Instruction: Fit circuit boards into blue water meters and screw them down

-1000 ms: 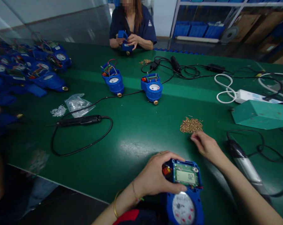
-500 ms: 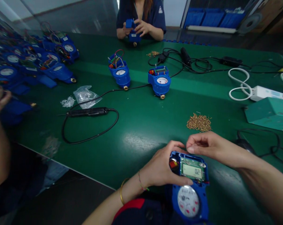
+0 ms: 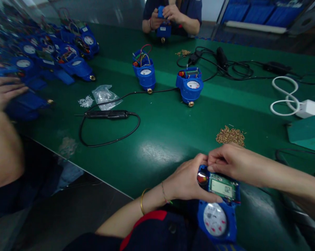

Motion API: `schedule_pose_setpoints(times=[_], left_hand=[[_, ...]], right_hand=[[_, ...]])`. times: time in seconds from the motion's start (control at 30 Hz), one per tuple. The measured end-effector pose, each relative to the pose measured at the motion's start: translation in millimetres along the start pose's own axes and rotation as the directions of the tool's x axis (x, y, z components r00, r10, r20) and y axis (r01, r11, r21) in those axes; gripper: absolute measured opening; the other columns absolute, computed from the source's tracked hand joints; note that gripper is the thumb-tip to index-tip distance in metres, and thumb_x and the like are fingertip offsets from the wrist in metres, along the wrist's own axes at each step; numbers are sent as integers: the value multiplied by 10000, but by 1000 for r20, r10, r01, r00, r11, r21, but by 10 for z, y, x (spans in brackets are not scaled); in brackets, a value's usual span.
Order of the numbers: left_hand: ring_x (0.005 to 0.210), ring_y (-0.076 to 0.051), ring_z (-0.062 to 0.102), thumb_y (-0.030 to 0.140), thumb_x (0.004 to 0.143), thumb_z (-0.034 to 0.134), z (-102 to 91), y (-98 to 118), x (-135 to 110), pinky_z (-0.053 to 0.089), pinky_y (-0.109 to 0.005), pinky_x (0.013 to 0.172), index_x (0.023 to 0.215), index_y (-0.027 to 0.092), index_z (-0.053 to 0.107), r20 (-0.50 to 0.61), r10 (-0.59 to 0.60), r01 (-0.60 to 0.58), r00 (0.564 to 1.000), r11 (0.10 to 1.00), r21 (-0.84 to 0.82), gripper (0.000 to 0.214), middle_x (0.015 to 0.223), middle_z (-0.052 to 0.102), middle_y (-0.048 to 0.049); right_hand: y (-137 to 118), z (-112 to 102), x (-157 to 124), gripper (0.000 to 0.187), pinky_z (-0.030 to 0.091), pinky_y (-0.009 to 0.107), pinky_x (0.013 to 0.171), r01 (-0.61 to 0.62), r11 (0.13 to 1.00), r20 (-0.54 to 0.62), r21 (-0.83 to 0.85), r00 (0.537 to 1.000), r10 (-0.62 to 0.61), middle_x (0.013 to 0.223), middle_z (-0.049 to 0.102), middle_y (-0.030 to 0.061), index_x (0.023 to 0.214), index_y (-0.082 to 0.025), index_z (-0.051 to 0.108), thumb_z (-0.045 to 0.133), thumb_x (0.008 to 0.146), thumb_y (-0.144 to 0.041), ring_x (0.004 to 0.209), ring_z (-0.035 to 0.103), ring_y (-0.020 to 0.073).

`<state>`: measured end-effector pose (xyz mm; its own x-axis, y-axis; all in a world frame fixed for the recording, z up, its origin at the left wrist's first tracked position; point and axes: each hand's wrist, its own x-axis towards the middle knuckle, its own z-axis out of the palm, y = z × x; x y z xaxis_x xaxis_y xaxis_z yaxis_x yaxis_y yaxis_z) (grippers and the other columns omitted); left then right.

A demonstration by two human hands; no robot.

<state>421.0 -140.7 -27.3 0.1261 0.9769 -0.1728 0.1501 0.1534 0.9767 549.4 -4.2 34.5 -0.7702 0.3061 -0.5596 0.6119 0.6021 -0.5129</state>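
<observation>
A blue water meter [image 3: 217, 240] lies close to me, its upper housing uncovered. Inside that housing is a green circuit board with a lit display [image 3: 221, 188], and below it sits a round white dial [image 3: 215, 219]. My left hand [image 3: 190, 179] grips the meter from the left, thumb lying across it between display and dial. At the housing's top edge, my right hand [image 3: 225, 158] has its fingertips pinched together; whatever is between them is hidden. Just beyond the right hand lies a pile of small brass-coloured screws [image 3: 230, 135].
Two open blue meters [image 3: 147, 78] [image 3: 192, 85] stand mid-table. A black electric screwdriver [image 3: 107, 114] with a looped cable lies left, near a plastic bag [image 3: 105, 97]. Many meters crowd the far left, beside another person's arm [image 3: 4, 139]. Opposite, a co-worker [image 3: 173, 17] holds a meter.
My right hand has come down and left onto the meter's top edge, fingertips pinched. The left hand keeps its hold. The whole view has shifted a little.
</observation>
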Motion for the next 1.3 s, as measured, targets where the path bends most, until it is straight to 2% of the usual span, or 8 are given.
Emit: schedule_pose_setpoints(times=[0.2,0.57,0.83,1.0,1.13,1.23,1.27,1.3], left_hand=[[1054,-321,671,332,576,875,3,0,-3,527,-425,858,1137,205,516,15,9,-9,1000,1000,0,678,1176,691,-111],[1056,-312,666,310,580,870,-7,11,-1,506,-378,819,1115,205,514,18,-5,5,1000,1000,-7,651,1196,686,-99],[1053,-310,664,317,581,868,-8,13,-4,492,-363,796,1106,204,524,21,-4,4,1000,1000,-14,639,1211,686,-104],[1076,-315,659,325,574,873,2,-4,3,494,-377,835,1155,214,521,19,6,-6,1000,1000,-2,689,1209,685,-97],[1054,-318,666,324,570,876,1,-2,1,502,-386,829,1155,204,530,12,-9,8,1000,1000,13,690,1196,685,-104],[1087,-299,660,304,582,878,-5,0,-13,494,-396,905,1182,206,516,17,23,-22,1000,999,-45,708,1228,680,-100],[1098,-291,657,299,585,880,-7,1,-20,489,-396,928,1201,213,505,22,32,-31,999,997,-66,725,1245,677,-96],[1109,-285,653,301,587,884,-10,2,-26,483,-396,946,1219,221,494,27,37,-35,999,996,-81,748,1261,672,-91]], right_hand=[[-41,53,-64,258,272,239,475,-82,992,-64,-97,995,76,537,549,4,687,-219,664,532,851,-368,501,444,126],[-11,116,-105,285,258,245,481,-58,994,-116,-89,992,48,516,504,10,696,-209,660,508,850,-395,489,391,129],[30,127,-115,328,268,252,511,-90,996,-66,-27,994,89,549,496,15,707,-206,610,496,856,-476,531,384,138],[136,127,-23,461,266,228,498,-53,971,12,233,999,52,566,447,-19,633,-198,438,631,759,-597,542,367,109],[174,87,34,550,313,218,521,-14,854,99,520,994,-45,577,433,-34,629,-185,424,683,753,-654,546,369,87],[386,42,-159,497,427,264,577,23,804,-79,595,996,29,673,581,20,840,-196,597,557,851,-692,595,507,133],[517,40,-288,500,467,292,612,32,808,-216,589,969,119,756,639,47,953,-215,617,533,857,-699,641,561,160],[671,55,-445,521,499,324,664,31,819,-388,573,890,238,860,675,73,1058,-239,617,517,854,-708,711,603,188]])
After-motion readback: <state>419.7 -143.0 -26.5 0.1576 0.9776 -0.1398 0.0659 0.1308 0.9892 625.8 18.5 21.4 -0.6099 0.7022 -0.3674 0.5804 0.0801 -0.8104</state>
